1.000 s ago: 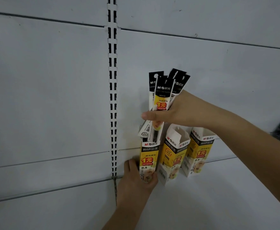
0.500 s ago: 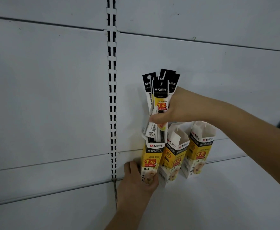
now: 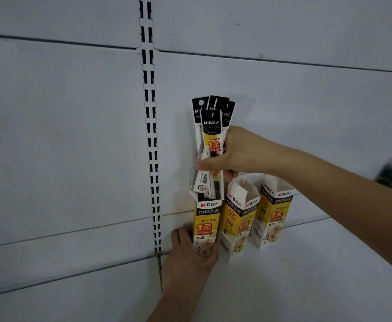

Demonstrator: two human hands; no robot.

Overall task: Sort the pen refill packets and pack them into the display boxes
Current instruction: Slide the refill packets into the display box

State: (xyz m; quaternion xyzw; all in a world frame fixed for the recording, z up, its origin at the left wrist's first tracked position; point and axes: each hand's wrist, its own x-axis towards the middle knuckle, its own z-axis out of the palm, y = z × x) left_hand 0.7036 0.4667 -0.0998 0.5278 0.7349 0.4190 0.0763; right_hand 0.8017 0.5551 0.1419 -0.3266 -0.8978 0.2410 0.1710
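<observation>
Black-and-yellow bundle: in the head view my right hand (image 3: 236,154) grips a fan of pen refill packets (image 3: 211,140) round their middle, thumb across the front, fingers behind.
Long axis: the packets stand close to upright, black header cards up, lower ends down.
Where they are: the lower ends sit at the open mouth of the left display box (image 3: 206,223); a few look already just inside the rim, though I cannot tell how deep.
Direction of the move: as I judge it, straight down along the packets' own length, since the box lies directly below my right hand.
Left hand (image 3: 190,254): fingers curled round the foot of that same box, holding it on the white shelf (image 3: 306,275) against the back panel (image 3: 74,135).
Nearer hand: the left touches the box; the right is above it, apart from the cardboard.
Other boxes: a middle display box (image 3: 238,219) with its flap open stands just beside the first, and a right display box (image 3: 274,214) stands next along, both under my right forearm.
Risk, to my mind: the fanned packets spread wider than the mouth, so stray ends could catch on the rim.
Slotted upright (image 3: 152,135): left of the boxes, not involved.
</observation>
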